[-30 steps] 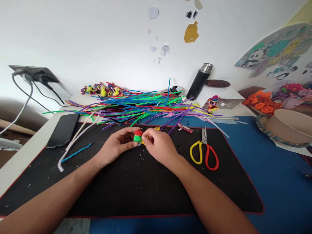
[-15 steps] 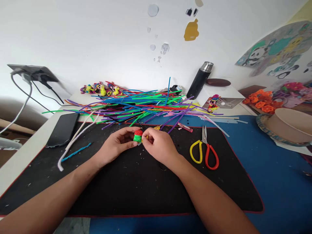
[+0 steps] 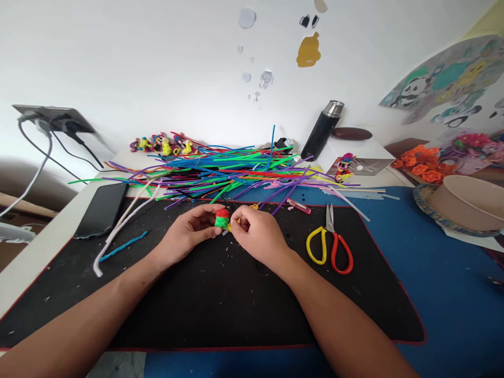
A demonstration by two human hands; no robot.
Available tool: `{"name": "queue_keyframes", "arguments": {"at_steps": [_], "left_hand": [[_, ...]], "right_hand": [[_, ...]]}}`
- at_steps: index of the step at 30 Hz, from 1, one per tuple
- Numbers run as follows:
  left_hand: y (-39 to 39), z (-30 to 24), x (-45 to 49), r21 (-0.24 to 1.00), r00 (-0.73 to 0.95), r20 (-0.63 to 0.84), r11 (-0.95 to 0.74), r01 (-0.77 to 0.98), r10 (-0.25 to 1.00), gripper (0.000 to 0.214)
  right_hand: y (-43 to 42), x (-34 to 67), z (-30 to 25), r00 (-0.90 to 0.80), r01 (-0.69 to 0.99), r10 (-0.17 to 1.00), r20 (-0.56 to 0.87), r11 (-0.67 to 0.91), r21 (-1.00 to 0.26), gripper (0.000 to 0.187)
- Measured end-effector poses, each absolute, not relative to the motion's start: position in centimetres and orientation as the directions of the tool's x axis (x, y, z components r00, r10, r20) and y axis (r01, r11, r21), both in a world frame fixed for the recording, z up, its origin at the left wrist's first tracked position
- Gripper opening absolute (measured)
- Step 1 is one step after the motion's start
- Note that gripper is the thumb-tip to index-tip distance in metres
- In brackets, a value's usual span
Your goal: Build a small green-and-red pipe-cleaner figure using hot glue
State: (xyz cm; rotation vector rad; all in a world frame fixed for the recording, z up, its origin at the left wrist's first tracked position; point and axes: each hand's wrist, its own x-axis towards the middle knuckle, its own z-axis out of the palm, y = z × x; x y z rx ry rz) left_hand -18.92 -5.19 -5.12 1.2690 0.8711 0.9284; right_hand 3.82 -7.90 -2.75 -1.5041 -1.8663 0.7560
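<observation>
Between the thumb and fingers of my left hand (image 3: 191, 227) is a small red and green pipe-cleaner figure (image 3: 221, 219), its red part above the green. My right hand (image 3: 255, 231) is closed in a pinch just to its right, at a yellow piece (image 3: 230, 227) beside the green part. The fingers hide most of that yellow piece, and I cannot tell whether it is joined to the figure. Both hands are above the black mat (image 3: 205, 299). Scissors (image 3: 329, 236) with one yellow and one red handle lie partly spread, right of my right hand.
A heap of coloured pipe cleaners (image 3: 232, 168) spreads along the back. A phone (image 3: 101, 210), a white pipe cleaner (image 3: 122, 228) and a short blue one (image 3: 124, 245) lie left. Finished pipe-cleaner dolls (image 3: 165, 144), a black thermos (image 3: 323, 128) and a white box (image 3: 366, 155) stand behind.
The red and green figure has shifted very slightly left, and my right hand's fingertips have drawn a little to the right of it. Everything else stays the same.
</observation>
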Motion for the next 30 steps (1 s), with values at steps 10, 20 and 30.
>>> {"name": "queue_keyframes", "arguments": {"at_steps": [10,20,30], "left_hand": [[-5.0,-5.4,-18.8,0.992,0.305,-0.003,0.041,-0.116,0.952,0.055],[-5.0,-5.5,-19.4,0.737,0.311,0.27,-0.404,0.542,0.911,0.041],[-5.8,-4.1,-19.0,0.682,0.258,0.443,-0.51,0.525,0.859,0.033]], "right_hand": [[-7.6,4.4,-2.2,-0.015,0.425,0.98,0.197,0.184,-0.886,0.015],[-7.6,4.1,-2.1,-0.049,0.244,0.99,0.133,0.141,-0.96,0.016],[-7.8,3.9,-1.9,-0.116,0.176,0.991,0.067,0.087,-0.981,0.018]]}}
